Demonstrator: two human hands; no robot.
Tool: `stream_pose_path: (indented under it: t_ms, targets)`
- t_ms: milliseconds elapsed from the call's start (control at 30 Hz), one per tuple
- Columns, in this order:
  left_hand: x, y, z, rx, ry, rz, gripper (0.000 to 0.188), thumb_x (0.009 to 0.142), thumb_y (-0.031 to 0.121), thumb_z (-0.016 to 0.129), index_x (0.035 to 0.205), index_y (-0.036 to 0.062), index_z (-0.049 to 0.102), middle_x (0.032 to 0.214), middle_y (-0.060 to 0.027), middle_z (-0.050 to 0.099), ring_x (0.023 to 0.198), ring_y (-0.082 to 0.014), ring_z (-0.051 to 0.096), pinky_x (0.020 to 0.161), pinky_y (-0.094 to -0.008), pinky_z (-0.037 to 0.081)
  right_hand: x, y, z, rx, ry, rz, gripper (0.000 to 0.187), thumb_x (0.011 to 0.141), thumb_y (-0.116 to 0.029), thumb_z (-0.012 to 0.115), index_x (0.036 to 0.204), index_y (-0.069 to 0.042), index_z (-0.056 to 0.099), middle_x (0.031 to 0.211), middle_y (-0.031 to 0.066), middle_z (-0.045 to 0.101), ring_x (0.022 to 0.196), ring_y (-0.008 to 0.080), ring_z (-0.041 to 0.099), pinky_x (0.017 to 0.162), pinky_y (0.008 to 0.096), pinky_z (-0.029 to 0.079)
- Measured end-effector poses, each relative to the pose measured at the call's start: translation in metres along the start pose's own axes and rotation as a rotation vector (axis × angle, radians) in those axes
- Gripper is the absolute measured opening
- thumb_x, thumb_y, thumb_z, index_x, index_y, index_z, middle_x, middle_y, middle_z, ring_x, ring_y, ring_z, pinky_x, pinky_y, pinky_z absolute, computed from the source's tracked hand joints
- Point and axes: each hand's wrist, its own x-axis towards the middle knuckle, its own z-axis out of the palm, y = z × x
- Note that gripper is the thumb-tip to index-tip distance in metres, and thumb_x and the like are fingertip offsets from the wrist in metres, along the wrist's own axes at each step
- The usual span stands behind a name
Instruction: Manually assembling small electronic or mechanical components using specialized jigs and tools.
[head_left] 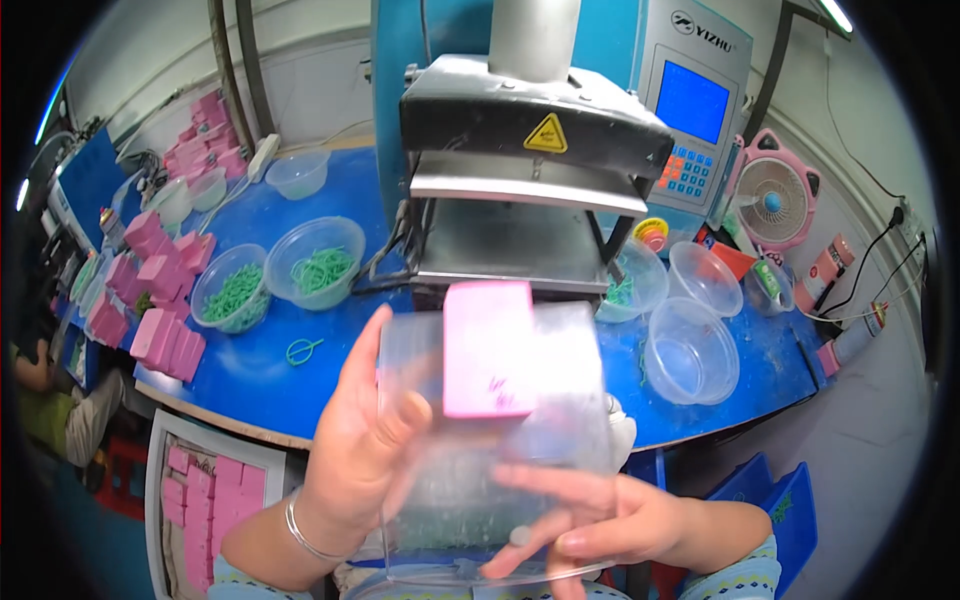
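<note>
A clear plastic panel [450, 540], blurred in places, is held up in front of me. My left hand [365, 430] grips its left edge, thumb bent over the near face. Against the upper part of the panel is a pink block [487, 350] with dark handwriting on it; how it is held there I cannot tell. My right hand [590, 515] is at the panel's lower right with fingers stretched and spread, some of them overlapping the panel. Behind the panel stands a press [535, 130] with a flat metal plate gap [520, 235].
Clear bowls of green ring-like pieces [235, 290] stand left on the blue table [270, 375], beside stacked pink blocks [165, 340]. At right are a clear bowl [692, 350] and a pink fan [772, 200]. A white-framed box [270, 460] of pink blocks is lower left.
</note>
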Motion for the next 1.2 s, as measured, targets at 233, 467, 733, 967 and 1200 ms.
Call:
stream_pose_path:
  t_ms: [233, 467, 733, 967, 1200]
  targets:
    - [0.005, 0.0, -0.005, 0.275, 0.168, 0.231, 0.066, 0.093, 0.046, 0.039, 0.138, 0.0019, 0.017, 0.13, -0.0205, 0.039, 0.117, -0.0269, 0.044, 0.1, -0.0391, 0.036, 0.004, -0.009, -0.006, 0.294, -0.05, -0.234, 0.061, 0.09, -0.005, 0.039, 0.141, -0.001, 0.005, 0.121, 0.0345, 0.046, 0.073, 0.0241, 0.063, 0.067, 0.0304, 0.051]
    - [-0.018, -0.015, -0.07, 1.613, 0.075, 0.031, 0.072, 0.074, 0.025, 0.069, 0.13, -0.0006, 0.033, 0.13, -0.0227, 0.034, 0.121, -0.0369, 0.034, 0.103, -0.0451, 0.025, 0.006, -0.028, 0.01, 0.239, 0.115, -0.216, 0.05, 0.086, -0.014, 0.047, 0.129, 0.005, 0.029, 0.112, 0.0337, 0.051, 0.064, 0.03, 0.063, 0.06, 0.0304, 0.053]
    - [-0.011, -0.023, -0.076, 1.816, 0.035, -0.139, 0.079, 0.061, 0.035, 0.077, 0.124, 0.0008, 0.044, 0.131, -0.0236, 0.034, 0.121, -0.0391, 0.03, 0.1, -0.0474, 0.024, 0.01, -0.031, -0.012, 0.365, -0.01, -0.37, 0.066, 0.084, -0.005, 0.039, 0.139, 0.005, 0.003, 0.115, 0.043, 0.043, 0.061, 0.0351, 0.064, 0.056, 0.0345, 0.055]
    - [-0.007, -0.024, -0.074, 2.004, 0.041, 0.111, 0.083, 0.061, 0.038, 0.077, 0.124, -0.0024, 0.042, 0.13, -0.0236, 0.036, 0.116, -0.0383, 0.036, 0.097, -0.0473, 0.025, 0.031, -0.066, -0.037, 0.291, 0.335, -0.565, 0.049, 0.09, -0.007, 0.035, 0.135, 0.007, 0.022, 0.113, 0.0364, 0.049, 0.082, 0.0358, 0.065, 0.072, 0.0378, 0.056]
    - [-0.003, -0.027, -0.075, 2.044, 0.065, 0.112, 0.086, 0.058, 0.038, 0.079, 0.125, -0.0015, 0.042, 0.129, -0.0228, 0.038, 0.114, -0.0374, 0.037, 0.097, -0.0466, 0.025, 0.037, -0.066, -0.037, -0.189, 0.653, -0.598, 0.036, 0.096, -0.022, 0.039, 0.117, 0.007, 0.045, 0.095, 0.0233, 0.062, 0.068, 0.0254, 0.066, 0.065, 0.0284, 0.054]
